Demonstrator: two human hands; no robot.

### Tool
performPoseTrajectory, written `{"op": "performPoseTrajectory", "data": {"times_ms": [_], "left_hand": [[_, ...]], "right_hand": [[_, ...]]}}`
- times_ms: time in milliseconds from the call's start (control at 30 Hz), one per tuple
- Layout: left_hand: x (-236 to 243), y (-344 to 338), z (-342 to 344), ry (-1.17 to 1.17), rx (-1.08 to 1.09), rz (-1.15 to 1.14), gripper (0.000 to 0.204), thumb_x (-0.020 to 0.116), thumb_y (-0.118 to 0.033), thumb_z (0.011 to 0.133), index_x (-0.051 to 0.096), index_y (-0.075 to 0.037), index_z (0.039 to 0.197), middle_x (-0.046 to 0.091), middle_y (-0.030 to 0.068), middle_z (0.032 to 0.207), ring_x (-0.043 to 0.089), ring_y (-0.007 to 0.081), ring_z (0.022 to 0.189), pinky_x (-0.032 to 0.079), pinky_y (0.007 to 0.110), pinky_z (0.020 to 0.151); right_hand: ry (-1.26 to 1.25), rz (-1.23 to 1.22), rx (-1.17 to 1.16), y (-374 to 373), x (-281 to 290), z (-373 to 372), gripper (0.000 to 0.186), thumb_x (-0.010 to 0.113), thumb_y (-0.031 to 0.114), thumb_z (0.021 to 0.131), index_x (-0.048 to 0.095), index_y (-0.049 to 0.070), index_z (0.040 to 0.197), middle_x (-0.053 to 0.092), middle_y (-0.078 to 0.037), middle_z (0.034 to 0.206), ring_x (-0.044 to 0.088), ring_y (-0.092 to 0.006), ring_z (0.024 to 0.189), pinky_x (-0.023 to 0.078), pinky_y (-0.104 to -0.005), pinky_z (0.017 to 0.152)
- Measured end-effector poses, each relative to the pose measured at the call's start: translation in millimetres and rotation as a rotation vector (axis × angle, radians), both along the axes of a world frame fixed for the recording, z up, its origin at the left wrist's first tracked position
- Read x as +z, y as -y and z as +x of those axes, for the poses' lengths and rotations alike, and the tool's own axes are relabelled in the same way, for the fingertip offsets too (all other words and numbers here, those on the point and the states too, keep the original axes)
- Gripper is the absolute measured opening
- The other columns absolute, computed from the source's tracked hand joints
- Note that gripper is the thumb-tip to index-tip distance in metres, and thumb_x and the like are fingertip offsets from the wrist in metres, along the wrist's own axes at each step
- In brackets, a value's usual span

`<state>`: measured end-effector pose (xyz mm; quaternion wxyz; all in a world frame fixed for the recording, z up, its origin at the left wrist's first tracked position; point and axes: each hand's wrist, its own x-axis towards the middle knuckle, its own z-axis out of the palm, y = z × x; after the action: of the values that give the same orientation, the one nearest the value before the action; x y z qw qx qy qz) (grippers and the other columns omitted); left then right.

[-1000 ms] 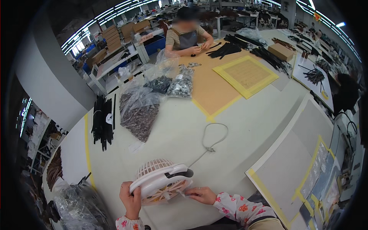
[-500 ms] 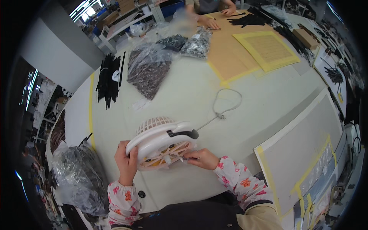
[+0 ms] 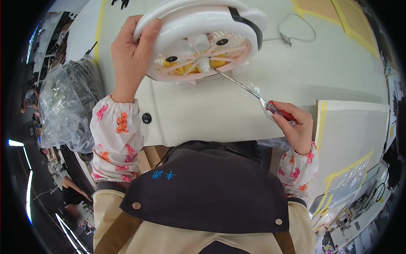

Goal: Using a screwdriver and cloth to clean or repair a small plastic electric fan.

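Using 2 hands, you clasp the fan by its white rim with your left hand and close your right hand round the screwdriver's red handle, its tip near the hub. Tilted over the table, perhaps touching it, the fan should handle light, stiff and slick, fragile at the hub: hold the rim.

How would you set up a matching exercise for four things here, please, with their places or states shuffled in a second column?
1. Left hand
2. Red-handled tool
3. Grey cable
4. Clear plastic bag

A. Lying looped on the table
B. Left of the left sleeve
C. In the right hand
D. Gripping the white fan

Pairs: 1-D, 2-C, 3-A, 4-B
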<state>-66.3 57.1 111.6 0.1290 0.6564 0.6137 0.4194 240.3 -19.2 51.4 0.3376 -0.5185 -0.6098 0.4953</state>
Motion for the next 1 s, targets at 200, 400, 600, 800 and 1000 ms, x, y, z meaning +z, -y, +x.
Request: {"op": "performPoseTrajectory", "data": {"times_ms": [200,400,600,800,1000], "left_hand": [[-2.7,0.6,2.5,0.020,0.021,0.014,0.032,0.057,-0.035,0.080,0.057,-0.004,0.087,0.054,0.0006,0.066,0.046,0.0059,0.060,0.039,0.019,0.054],[-2.8,-0.4,-0.2,0.005,-0.013,0.008,0.033,0.056,-0.036,0.081,0.058,-0.003,0.087,0.056,0.0006,0.070,0.047,0.0054,0.062,0.040,0.018,0.056],[-2.5,-2.6,-0.4,-0.003,-0.027,-0.014,0.034,0.055,-0.035,0.081,0.057,-0.002,0.090,0.057,0.0015,0.072,0.049,0.0047,0.064,0.040,0.017,0.058],[-2.5,-2.5,1.1,-0.021,-0.057,0.009,0.029,0.049,-0.029,0.086,0.057,-0.002,0.088,0.054,-0.0015,0.070,0.045,0.0031,0.062,0.037,0.016,0.056],[-3.6,-5.1,-1.8,-0.064,-0.001,0.025,0.028,0.048,-0.029,0.086,0.057,-0.002,0.087,0.055,-0.0012,0.070,0.044,0.0026,0.062,0.036,0.016,0.056]], "right_hand": [[0.073,0.304,-0.028,34.5,-30.8,-41.2,0.022,0.061,0.001,0.070,0.058,0.001,0.092,0.060,-0.012,0.084,0.060,-0.0222,0.064,0.048,-0.0265,0.055],[0.059,0.501,-0.126,15.3,-98.6,-110.7,0.024,0.061,0.003,0.072,0.057,0.002,0.096,0.059,-0.011,0.086,0.059,-0.0211,0.062,0.048,-0.0268,0.053],[-0.077,0.476,-0.282,13.4,-118.4,-147.8,0.025,0.060,0.002,0.072,0.057,0.002,0.097,0.059,-0.012,0.087,0.059,-0.0225,0.064,0.049,-0.0281,0.056],[0.003,0.507,-0.034,-3.1,-87.7,-96.4,0.027,0.059,0.002,0.070,0.057,0.002,0.097,0.060,-0.011,0.087,0.059,-0.0231,0.066,0.049,-0.0303,0.060],[0.190,0.577,0.286,-2.8,-82.2,-58.2,0.029,0.059,0.002,0.071,0.056,0.003,0.100,0.060,-0.009,0.086,0.058,-0.0217,0.063,0.048,-0.0290,0.055]]}}
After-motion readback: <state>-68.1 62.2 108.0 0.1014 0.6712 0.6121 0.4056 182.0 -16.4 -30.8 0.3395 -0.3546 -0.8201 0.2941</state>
